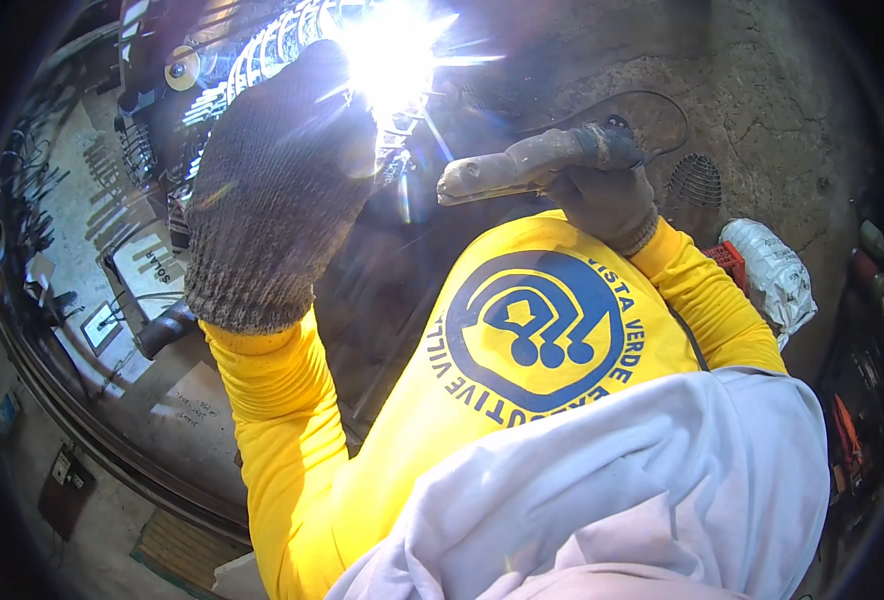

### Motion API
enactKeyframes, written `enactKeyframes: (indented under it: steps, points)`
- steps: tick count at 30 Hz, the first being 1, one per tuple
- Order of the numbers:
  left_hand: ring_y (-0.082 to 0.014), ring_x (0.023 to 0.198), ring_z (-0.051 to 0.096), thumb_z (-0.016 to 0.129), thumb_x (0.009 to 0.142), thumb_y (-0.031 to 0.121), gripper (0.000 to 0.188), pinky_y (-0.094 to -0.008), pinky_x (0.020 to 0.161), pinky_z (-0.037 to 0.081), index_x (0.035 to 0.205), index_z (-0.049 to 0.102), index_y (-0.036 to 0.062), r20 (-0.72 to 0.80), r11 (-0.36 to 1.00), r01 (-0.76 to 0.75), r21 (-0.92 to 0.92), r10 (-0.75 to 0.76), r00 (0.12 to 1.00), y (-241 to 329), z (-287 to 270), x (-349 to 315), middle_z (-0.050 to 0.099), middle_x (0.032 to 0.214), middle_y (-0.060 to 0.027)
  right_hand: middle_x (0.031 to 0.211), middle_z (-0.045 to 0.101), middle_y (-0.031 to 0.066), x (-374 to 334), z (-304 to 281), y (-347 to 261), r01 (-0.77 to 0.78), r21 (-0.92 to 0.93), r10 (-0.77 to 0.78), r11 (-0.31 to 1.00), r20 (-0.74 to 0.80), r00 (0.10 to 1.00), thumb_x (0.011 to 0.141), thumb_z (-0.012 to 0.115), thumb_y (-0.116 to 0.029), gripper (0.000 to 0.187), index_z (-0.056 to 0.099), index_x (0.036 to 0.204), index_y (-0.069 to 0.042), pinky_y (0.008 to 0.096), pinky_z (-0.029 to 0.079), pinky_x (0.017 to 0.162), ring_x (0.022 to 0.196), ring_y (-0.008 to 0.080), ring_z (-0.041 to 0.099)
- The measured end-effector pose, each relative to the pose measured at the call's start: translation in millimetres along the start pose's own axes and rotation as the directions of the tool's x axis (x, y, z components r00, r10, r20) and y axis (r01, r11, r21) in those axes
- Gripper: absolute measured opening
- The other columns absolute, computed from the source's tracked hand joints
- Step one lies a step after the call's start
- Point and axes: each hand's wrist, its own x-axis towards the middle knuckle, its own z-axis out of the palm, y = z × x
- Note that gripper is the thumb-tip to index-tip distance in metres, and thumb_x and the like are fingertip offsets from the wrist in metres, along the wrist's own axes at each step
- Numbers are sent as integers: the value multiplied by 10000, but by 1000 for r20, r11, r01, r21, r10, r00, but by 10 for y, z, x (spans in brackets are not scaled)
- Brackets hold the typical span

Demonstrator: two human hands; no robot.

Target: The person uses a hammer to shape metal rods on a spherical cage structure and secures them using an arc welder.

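A dark, dirty knitted glove covers my left hand point(277, 190), raised beside a blinding white welding arc point(392, 65). Its fingers look curled together near the glare, and whatever they hold is hidden. My right hand point(607, 200), also gloved, is wrapped round a worn grey-brown electrode holder point(532, 162). The holder's jaws point left, below and right of the arc. Glare hides any rod between them. Curved ribbed metal point(282, 40) shines behind my left hand, partly washed out by the light.
A black cable point(677, 105) loops behind the electrode holder on the concrete floor. To the right are a white sack point(774, 275) and a red crate point(727, 262). At left, a dark pipe point(167, 328) and many metal pieces lie about; a tan disc point(182, 67) stands farther back.
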Motion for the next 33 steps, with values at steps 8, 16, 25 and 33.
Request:
enactKeyframes:
  steps: [8, 16, 25, 33]
  points:
    - [-240, 1009, 652, 726, 853, 139, 218, -373, 864, 540, 1067, 706, 108, -72, 1000, -9, 8, 10, 997, -51, 82, -87, 681, 1170, -102, 1017, 693, 78, 79, 7, 25, -8, 191, 11, 982, -15, 1000, 875, 739, -141, 264, 701, 1137, -144, 325, 568, 784, 881, 263, 687]
    - [-320, 969, 661, 642, 884, 74, 156, -397, 818, 544, 1032, 644, 28, 82, 862, 225, -455, -211, 974, 12, 115, -5, 669, 1108, -160, 1032, 711, 40, 131, -9, -62, -206, 320, 182, 925, 104, 978, 807, 754, -118, 292, 712, 1095, -117, 338, 539, 893, 992, 249, 679]
    - [-402, 822, 658, 606, 928, 160, 135, -468, 714, 517, 982, 593, 37, 110, 919, 315, -239, -297, 949, 126, -91, 104, 652, 903, -187, 1055, 706, 77, -86, -5, 34, -63, 265, 44, 962, 74, 996, 830, 747, -50, 300, 681, 1122, -60, 337, 540, 878, 963, 242, 690]
    - [-371, 833, 669, 609, 945, 170, 146, -448, 726, 519, 988, 591, 32, 202, 925, 308, -223, -266, 943, 114, -103, 217, 662, 894, -178, 1001, 692, 96, -74, 53, 113, -3, 128, 7, 992, -24, 1000, 786, 768, -85, 275, 700, 1052, -80, 354, 571, 794, 898, 274, 699]
